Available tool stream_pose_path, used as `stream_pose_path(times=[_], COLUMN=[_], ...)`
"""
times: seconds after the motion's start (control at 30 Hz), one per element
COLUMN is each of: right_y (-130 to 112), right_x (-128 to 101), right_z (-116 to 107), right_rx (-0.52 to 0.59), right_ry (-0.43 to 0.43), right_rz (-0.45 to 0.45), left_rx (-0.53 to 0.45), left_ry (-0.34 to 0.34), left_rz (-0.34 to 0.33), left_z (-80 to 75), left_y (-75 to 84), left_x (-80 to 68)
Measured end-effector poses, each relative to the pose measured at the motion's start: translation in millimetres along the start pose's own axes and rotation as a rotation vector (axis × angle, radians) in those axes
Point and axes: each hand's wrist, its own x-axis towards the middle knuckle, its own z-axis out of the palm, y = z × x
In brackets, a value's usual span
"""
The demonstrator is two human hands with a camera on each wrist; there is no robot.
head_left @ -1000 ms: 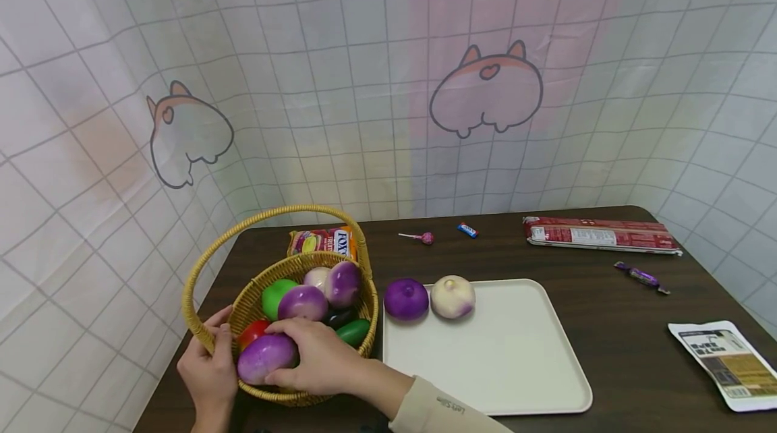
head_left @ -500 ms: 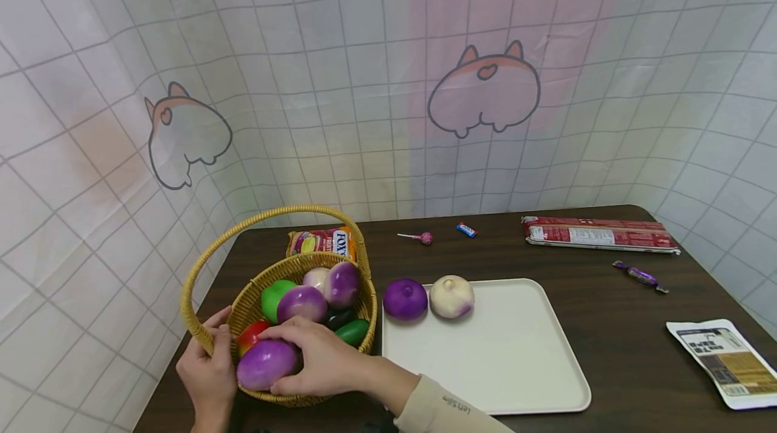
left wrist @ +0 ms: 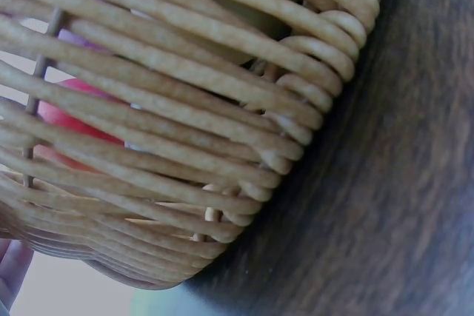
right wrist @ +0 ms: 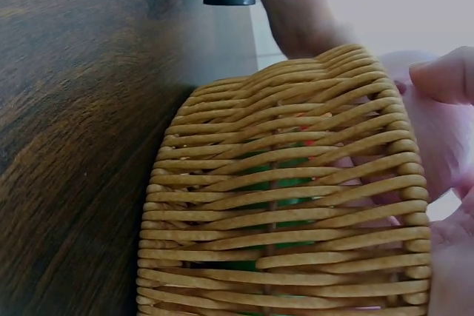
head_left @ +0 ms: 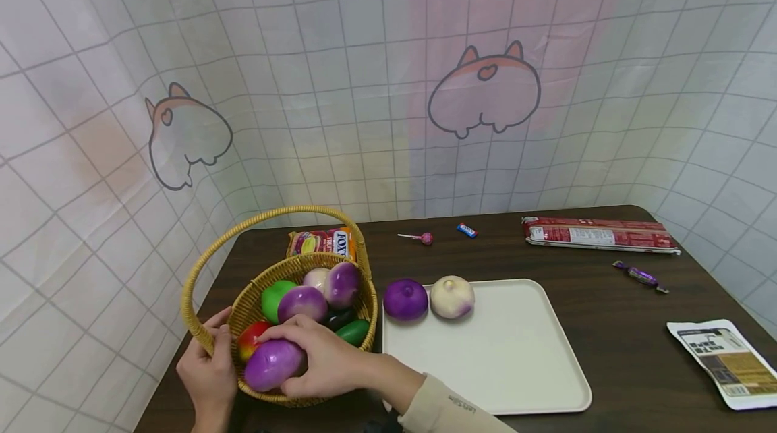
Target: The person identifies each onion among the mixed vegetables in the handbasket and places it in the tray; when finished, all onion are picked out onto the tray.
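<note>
My right hand (head_left: pixel 328 359) grips a shiny purple turnip (head_left: pixel 273 365) at the near left of a wicker basket (head_left: pixel 369 278), just over the rim. In the right wrist view a thumb (right wrist: pixel 448 78) presses its pale side. My left hand (head_left: pixel 209 369) holds the basket's left rim, near the foot of its arched handle (head_left: pixel 193 278). Inside are a red-yellow fruit (head_left: pixel 251 338), a green fruit (head_left: pixel 278 298), a purple-white turnip (head_left: pixel 302 305), another turnip (head_left: pixel 342 284), a pale one behind, a dark vegetable (head_left: pixel 340 318) and a green vegetable (head_left: pixel 353 332). Weave fills the left wrist view.
A white tray (head_left: pixel 492 359) right of the basket bears a purple turnip (head_left: pixel 405 299) and a white one (head_left: pixel 452 297). Behind lie a Fox's bag (head_left: pixel 322 242), a lollipop (head_left: pixel 426 238), a small candy (head_left: pixel 467 230) and a long red packet (head_left: pixel 601 235). Purple candy (head_left: pixel 641 276) and a pouch (head_left: pixel 728 364) lie right.
The purple turnip in my right hand has turned, its paler face rolling out of sight, and has shifted slightly right. More of the red-yellow fruit shows. My left hand keeps its place on the basket.
</note>
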Motion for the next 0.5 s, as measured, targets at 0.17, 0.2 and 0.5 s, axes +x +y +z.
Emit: stream_pose_path(times=[0.17,0.2,0.5], right_y=[-2,-2,-1], right_x=[-6,-7,-24], right_z=[-4,-5,-14], right_rx=[-0.018,-0.013,0.159], right_ry=[0.020,0.027,0.099], right_rz=[-0.042,-0.046,0.003], left_rx=[-0.014,-0.016,-0.011], left_ry=[0.002,0.004,0.002], left_rz=[-0.013,-0.014,-0.020], left_z=[0.5,0.7,0.5], left_y=[2.6,2.8,3.3], left_x=[-0.1,-0.1,0.8])
